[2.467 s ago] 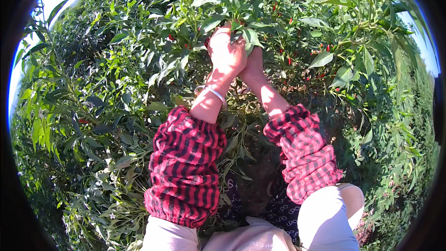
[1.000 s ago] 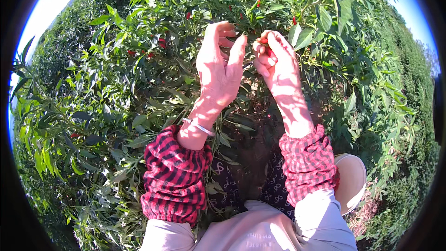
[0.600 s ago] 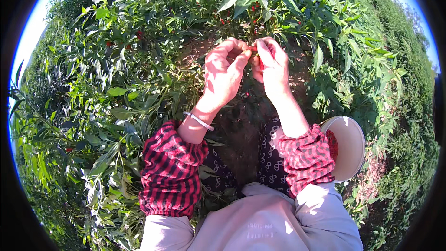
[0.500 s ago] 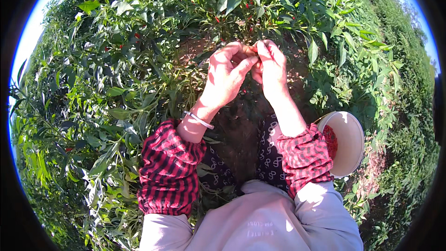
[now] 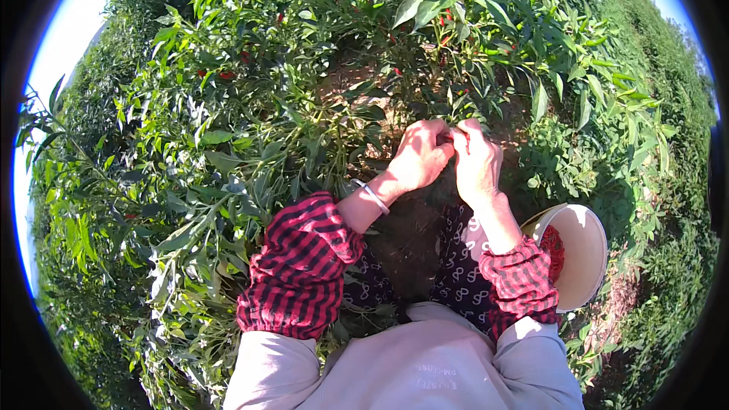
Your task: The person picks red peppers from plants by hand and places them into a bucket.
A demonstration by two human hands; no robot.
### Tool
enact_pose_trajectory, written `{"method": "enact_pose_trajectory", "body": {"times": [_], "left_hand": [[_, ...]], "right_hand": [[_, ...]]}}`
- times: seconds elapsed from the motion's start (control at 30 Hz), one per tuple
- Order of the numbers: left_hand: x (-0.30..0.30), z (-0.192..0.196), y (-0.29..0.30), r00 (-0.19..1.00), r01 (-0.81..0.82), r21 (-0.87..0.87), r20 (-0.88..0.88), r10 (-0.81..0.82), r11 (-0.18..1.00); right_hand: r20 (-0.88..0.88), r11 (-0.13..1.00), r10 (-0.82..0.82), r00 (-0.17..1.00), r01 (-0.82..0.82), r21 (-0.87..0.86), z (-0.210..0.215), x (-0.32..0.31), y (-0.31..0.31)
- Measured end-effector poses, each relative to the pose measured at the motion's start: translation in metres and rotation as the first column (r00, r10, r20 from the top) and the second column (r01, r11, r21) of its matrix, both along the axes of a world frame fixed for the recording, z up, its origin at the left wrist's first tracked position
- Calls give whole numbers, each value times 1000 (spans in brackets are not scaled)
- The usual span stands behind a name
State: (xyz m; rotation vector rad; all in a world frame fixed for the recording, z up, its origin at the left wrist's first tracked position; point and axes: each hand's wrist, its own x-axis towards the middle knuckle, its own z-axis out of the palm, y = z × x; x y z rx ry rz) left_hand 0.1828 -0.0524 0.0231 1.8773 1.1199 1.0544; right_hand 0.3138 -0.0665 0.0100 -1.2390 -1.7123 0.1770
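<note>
My L hand (image 5: pixel 420 156) & R hand (image 5: pixel 478 163) meet at the fingertips; can't tell if they're clamped on anything, fingers block it. Red peppers (image 5: pixel 554 254) lie in the pale bucket (image 5: pixel 586 262) by my R forearm, checked R sleeve (image 5: pixel 524 277) hiding its edge. Leafy plants (image 5: pixel 220 159) crowd L & ahead, w/ more peppers (image 5: pixel 443 21) up there.

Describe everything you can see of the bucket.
The bucket is round, open-topped and cream-coloured, with a smooth wall that looks like plastic. Red peppers lie inside; the inner wall on its right side shows bare, with a sunlit patch near the rim. It is just right of the person's right sleeve, which hides part of it; whether they touch is unclear.
</note>
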Motion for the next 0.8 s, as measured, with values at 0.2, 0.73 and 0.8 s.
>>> {"method": "enact_pose_trajectory", "body": {"times": [0.2, 0.73, 0.8], "left_hand": [[25, -8, -17, 982, -122, 149, -123, 141, 981], [-80, 67, 20, 862, -196, -35, 470, 190, 980], [-130, 68, 22, 535, -548, -86, 729, 428, 832]], "right_hand": [[-11, 999, -23, 1000, 23, 30, -15, 16, -13], [-905, 910, -302, 298, -194, -368, 16, 136, -65], [-837, 863, -285, 467, -255, -437, -20, 220, -78]]}}
